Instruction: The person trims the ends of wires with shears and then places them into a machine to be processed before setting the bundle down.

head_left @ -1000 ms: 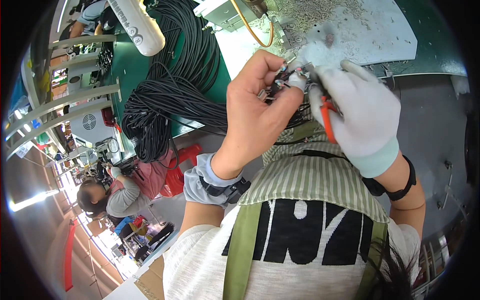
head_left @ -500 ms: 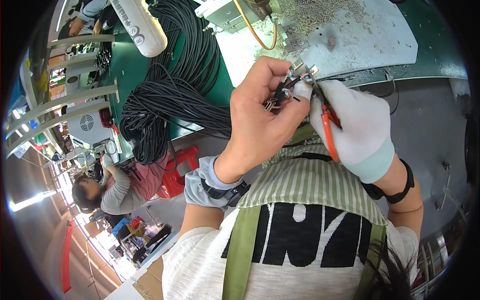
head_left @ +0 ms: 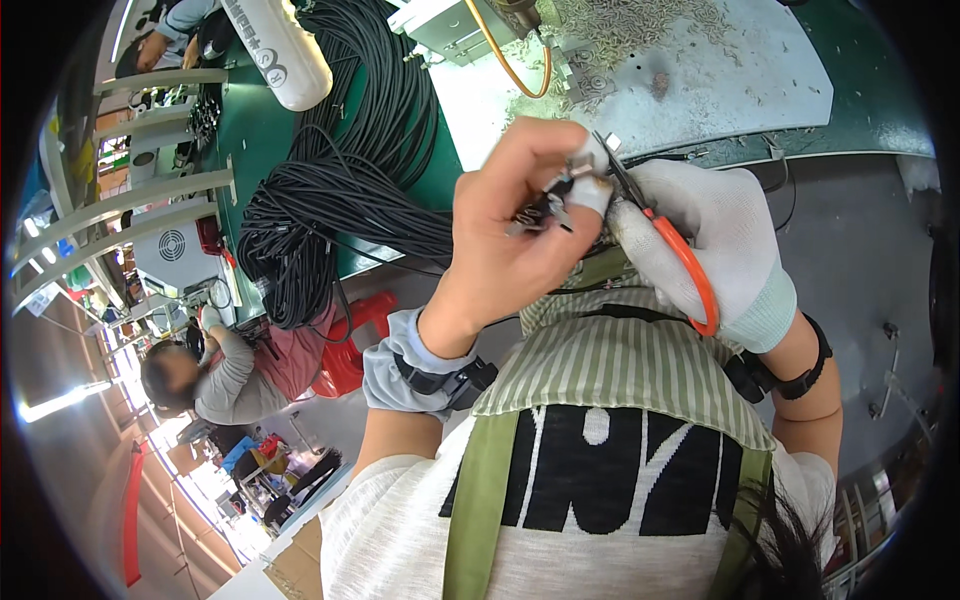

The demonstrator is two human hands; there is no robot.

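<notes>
My bare left hand (head_left: 505, 235), with white covers on its thumb and a fingertip, is closed around several cable ends (head_left: 545, 212) with small metal connectors. Motion blur hides their detail. Right beside it, my white-gloved right hand (head_left: 715, 235) grips red-handled scissors (head_left: 685, 250). The narrow metal blades point up and left, their tips by the left fingertips and a small silvery connector piece (head_left: 612, 142). Whether the blades touch that piece I cannot tell. Both hands are above my striped apron (head_left: 620, 365), at the near edge of the bench.
A thick coil of black cables (head_left: 350, 205) lies on the green bench to the left. Many small metal parts (head_left: 650, 45) are scattered over a white board (head_left: 740, 100), beside a machine (head_left: 465, 30) with an orange hose. A person (head_left: 235, 375) sits farther left near a red stool (head_left: 345, 365).
The scissors have tilted, with their handle swinging right and their tips shifting up and left. My left hand has moved slightly left and turned, and the cable ends are now blurred.
</notes>
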